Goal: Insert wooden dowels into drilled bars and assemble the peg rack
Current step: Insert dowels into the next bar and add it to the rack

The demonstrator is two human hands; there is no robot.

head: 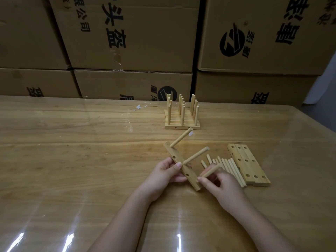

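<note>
Support: my left hand [166, 172] grips the pale drilled wooden bar [191, 176] mid-frame; my right hand [219, 183] pinches a round wooden dowel [210, 172] at its end.

Single head-worn wide-angle view. Looks forward and down across table [72, 142], near surface filling lower frame. Stacked cartons [136, 42] close behind, upper frame.

Honey-brown surface [72, 160] with streaky wood grain and white glare stripes. A pale tan dowel [211, 171] and a light yellowish bar [171, 151] dotted with dark round holes. The loose dowels [229, 166], stacked bars [249, 164] and peg rack [181, 124] match. Brown cardboard boxes [145, 51] carry black characters and round black logos.
</note>
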